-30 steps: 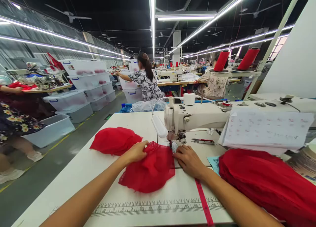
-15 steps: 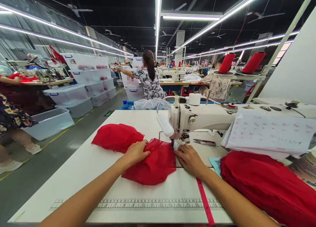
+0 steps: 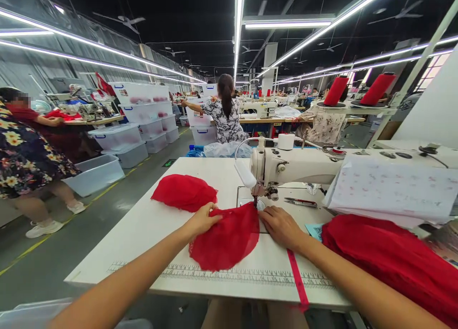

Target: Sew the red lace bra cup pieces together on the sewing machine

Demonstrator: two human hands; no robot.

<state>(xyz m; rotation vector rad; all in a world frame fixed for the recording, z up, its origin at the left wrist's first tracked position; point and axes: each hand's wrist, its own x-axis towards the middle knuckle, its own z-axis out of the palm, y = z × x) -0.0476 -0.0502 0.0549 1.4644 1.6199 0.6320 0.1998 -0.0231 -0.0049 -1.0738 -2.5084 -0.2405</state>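
A thin, sheer red fabric piece (image 3: pixel 226 240) lies on the sewing table, its upper right corner beneath the needle area of a white sewing machine (image 3: pixel 293 164). My left hand (image 3: pixel 204 220) is closed, pinching the upper left edge of this piece between thumb and fingers. Just right of the needle, my right hand (image 3: pixel 281 225) rests low on the machine bed. Its fingers are bent together against the fabric's right edge; the fingertips are partly hidden. Behind my left hand sits a small stack of red fabric pieces (image 3: pixel 184 192).
A larger red fabric pile (image 3: pixel 386 257) lies right of my forearm. Thread snips (image 3: pixel 301 202) rest behind my right hand. A pink tape strip (image 3: pixel 296 279) crosses the printed ruler (image 3: pixel 250 275). Thread cones (image 3: pixel 336 91) stand above. A person in floral clothing (image 3: pixel 32 152) stands at left.
The fabric's far edge now runs straight from my left hand to the needle, and its lacy part there is out of sight. My view has shifted left. A standing person shows more at left.
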